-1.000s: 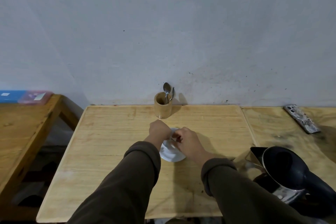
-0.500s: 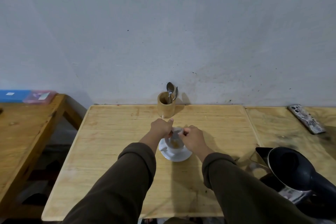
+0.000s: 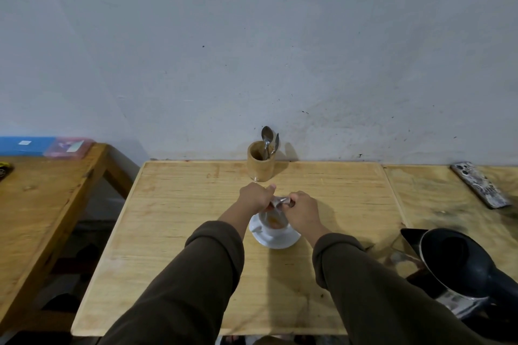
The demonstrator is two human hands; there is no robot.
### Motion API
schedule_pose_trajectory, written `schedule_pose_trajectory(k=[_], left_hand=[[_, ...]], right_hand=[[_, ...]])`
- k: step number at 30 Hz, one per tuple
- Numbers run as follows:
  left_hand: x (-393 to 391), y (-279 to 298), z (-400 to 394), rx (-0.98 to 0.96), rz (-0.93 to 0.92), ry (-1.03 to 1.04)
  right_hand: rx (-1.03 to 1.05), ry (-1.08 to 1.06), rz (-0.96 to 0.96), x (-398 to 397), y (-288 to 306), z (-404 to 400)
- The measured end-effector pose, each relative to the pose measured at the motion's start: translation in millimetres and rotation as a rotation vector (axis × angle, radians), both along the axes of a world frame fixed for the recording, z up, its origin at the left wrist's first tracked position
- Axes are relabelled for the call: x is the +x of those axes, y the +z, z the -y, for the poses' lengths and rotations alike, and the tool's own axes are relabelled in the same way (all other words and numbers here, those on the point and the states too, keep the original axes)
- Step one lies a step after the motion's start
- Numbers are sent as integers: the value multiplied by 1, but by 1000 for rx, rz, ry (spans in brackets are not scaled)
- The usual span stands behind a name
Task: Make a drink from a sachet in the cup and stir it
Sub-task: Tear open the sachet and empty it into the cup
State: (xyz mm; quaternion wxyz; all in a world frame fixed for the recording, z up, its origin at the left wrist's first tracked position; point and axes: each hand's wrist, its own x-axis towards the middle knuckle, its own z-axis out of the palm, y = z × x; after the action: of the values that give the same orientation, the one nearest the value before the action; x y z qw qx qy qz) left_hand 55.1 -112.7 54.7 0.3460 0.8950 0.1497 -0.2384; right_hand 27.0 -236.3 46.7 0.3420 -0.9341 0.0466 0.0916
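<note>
A white cup (image 3: 273,228) stands on a white saucer (image 3: 283,241) in the middle of the wooden table (image 3: 173,232). Orange-brown contents show inside the cup. Just above the cup, a small silvery sachet (image 3: 278,200) is pinched from both sides. My left hand (image 3: 253,199) grips its left end and my right hand (image 3: 304,211) grips its right end. At the back of the table a wooden holder (image 3: 260,165) carries two metal spoons (image 3: 268,138).
A black and steel electric kettle (image 3: 459,269) sits at the right, close to my right forearm. A patterned phone (image 3: 479,185) lies on the adjoining table at far right. A lower wooden table (image 3: 36,199) with a blue and pink box (image 3: 47,145) stands at left.
My hands have lifted from over the cup and moved slightly apart, uncovering the cup and its contents. The sachet is now stretched between both hands above the cup.
</note>
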Motion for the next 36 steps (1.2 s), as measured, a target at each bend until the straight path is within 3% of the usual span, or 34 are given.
schedule_pose_trajectory(k=[7,12,18,31,36], left_hand=[[-1,8,0,-53,3,-10],[0,8,-3,64,17,-81],[-1,9,-4,-62,-15,90],[-6,15,-9,-127,-107,116],[-10,16,-19,-402,-127,247]], right_hand=[[29,-29,0,-2,-2,-1],[37,-27,-6,-2,-1,-1],[18,-39,-32,-3,2,2],[40,33,3,-6,5,0],[21,49,90,-9,15,3]])
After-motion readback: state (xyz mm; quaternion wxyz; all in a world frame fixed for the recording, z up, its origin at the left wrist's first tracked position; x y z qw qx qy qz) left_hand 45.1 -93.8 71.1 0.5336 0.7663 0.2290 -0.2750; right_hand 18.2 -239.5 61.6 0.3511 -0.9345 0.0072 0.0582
